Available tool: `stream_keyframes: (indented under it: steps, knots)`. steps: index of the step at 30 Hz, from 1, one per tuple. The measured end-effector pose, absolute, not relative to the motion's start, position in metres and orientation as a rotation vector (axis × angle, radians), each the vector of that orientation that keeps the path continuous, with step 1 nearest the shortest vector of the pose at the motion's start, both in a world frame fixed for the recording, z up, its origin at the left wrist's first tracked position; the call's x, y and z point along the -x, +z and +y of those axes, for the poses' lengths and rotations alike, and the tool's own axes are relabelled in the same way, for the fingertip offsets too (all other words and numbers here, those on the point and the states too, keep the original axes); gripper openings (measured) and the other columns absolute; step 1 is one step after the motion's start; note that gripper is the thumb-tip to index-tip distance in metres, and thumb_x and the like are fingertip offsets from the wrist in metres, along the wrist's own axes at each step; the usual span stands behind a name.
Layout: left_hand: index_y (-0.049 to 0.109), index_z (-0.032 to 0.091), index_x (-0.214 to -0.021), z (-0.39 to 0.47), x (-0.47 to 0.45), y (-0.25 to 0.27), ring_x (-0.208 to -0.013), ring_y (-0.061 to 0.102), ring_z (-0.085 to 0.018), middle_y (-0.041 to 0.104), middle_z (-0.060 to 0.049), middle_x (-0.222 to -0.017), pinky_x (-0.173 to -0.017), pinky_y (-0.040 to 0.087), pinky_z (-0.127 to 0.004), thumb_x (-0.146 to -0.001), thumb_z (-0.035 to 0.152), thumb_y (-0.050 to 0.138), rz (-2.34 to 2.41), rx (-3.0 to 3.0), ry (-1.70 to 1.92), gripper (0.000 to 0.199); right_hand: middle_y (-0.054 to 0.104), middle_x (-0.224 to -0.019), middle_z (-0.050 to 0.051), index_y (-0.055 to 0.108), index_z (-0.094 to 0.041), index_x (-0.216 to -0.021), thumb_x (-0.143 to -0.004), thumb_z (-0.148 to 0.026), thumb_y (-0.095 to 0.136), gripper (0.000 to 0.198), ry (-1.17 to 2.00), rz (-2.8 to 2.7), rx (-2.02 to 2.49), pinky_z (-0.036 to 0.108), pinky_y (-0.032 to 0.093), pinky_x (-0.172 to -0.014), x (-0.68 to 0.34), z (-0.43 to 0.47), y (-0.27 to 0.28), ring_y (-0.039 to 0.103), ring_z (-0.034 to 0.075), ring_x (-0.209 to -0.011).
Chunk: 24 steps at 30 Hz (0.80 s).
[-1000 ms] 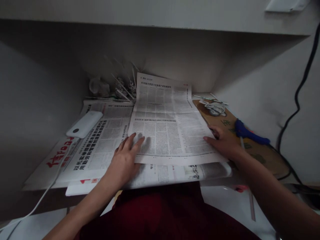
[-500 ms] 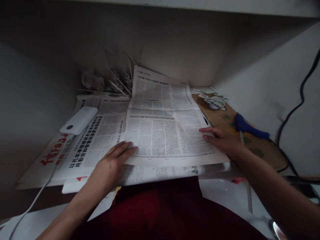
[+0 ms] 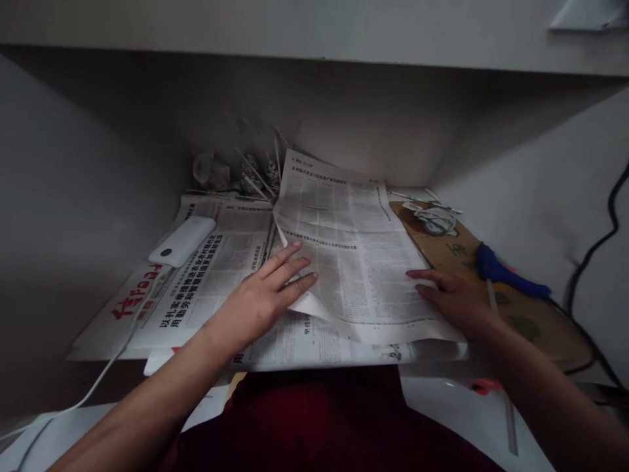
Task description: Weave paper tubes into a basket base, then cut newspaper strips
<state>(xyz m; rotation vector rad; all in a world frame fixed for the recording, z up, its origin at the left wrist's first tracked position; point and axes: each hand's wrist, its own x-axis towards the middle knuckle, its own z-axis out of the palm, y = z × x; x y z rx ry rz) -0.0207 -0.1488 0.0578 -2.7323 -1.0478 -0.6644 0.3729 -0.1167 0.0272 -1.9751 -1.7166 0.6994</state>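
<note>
Against the newspaper (image 3: pixel 339 210) (edge curled): left hand (image 3: pixel 268 288), right hand (image 3: pixel 452 298).

Newspaper (image 3: pixel 339 275) w/ illegibly sm. txt, blk cable (image 3: pixel 614 219) cut off R edge

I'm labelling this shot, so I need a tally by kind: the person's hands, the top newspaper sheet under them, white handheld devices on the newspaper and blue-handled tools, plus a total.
Hands: 2 (left hand, right hand)
Top newspaper sheet: 1
White device: 1
Blue-handled tool: 1
Total: 5
</note>
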Motion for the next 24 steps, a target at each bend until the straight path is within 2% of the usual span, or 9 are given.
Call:
stream_keyframes:
  steps: [5, 10, 13, 18, 24]
  knots:
    - [0.054, 0.023, -0.138, -0.173, 0.041, 0.060, -0.149, 0.026, -0.028, 0.058, -0.006, -0.140, -0.113, 0.042, -0.050, -0.089, -0.001, 0.039, -1.101, 2.687, -0.640, 0.057, 0.073, -0.111, 0.006, 0.074, -0.030, -0.110, -0.082, -0.036, 0.060, 0.031, 0.717, -1.713, 1.960, 0.052, 0.050, -0.096, -0.369, -0.119, 0.030, 0.066, 0.032, -0.105]
    - [0.057, 0.024, -0.135, -0.199, 0.074, 0.021, -0.140, 0.042, -0.028, 0.061, -0.005, -0.138, -0.111, 0.045, -0.051, -0.079, -0.002, 0.041, -1.383, 2.641, -0.619, 0.064, 0.073, -0.105, 0.006, 0.072, -0.027, -0.109, -0.081, -0.038, 0.061, 0.032, 0.822, -1.686, 1.871, 0.047, 0.053, -0.091, -0.356, -0.123, 0.032, 0.067, 0.029, -0.100]
    - [0.057, 0.025, -0.134, -0.206, 0.080, -0.001, -0.131, 0.053, -0.027, 0.062, -0.005, -0.136, -0.112, 0.041, -0.056, -0.076, -0.001, 0.044, -1.467, 2.683, -0.538, 0.065, 0.072, -0.107, 0.007, 0.071, -0.027, -0.111, -0.082, -0.038, 0.061, 0.033, 0.831, -1.649, 1.877, 0.046, 0.052, -0.090, -0.351, -0.123, 0.033, 0.066, 0.028, -0.099]
    - [0.055, 0.024, -0.137, -0.206, 0.069, 0.001, -0.125, 0.056, -0.032, 0.060, -0.009, -0.138, -0.110, 0.038, -0.064, -0.068, 0.000, 0.048, -1.584, 2.668, -0.435, 0.073, 0.070, -0.102, 0.008, 0.071, -0.025, -0.114, -0.082, -0.030, 0.061, 0.035, 0.793, -1.736, 1.932, 0.043, 0.051, -0.088, -0.351, -0.123, 0.037, 0.065, 0.025, -0.092]
    - [0.057, 0.023, -0.137, -0.204, 0.057, 0.009, -0.128, 0.053, -0.034, 0.056, -0.012, -0.141, -0.102, 0.049, -0.055, -0.066, -0.003, 0.049, -1.621, 2.679, -0.341, 0.076, 0.070, -0.094, 0.009, 0.072, -0.022, -0.110, -0.082, -0.030, 0.063, 0.030, 0.728, -1.763, 1.917, 0.035, 0.051, -0.069, -0.358, -0.125, 0.036, 0.065, 0.022, -0.080]
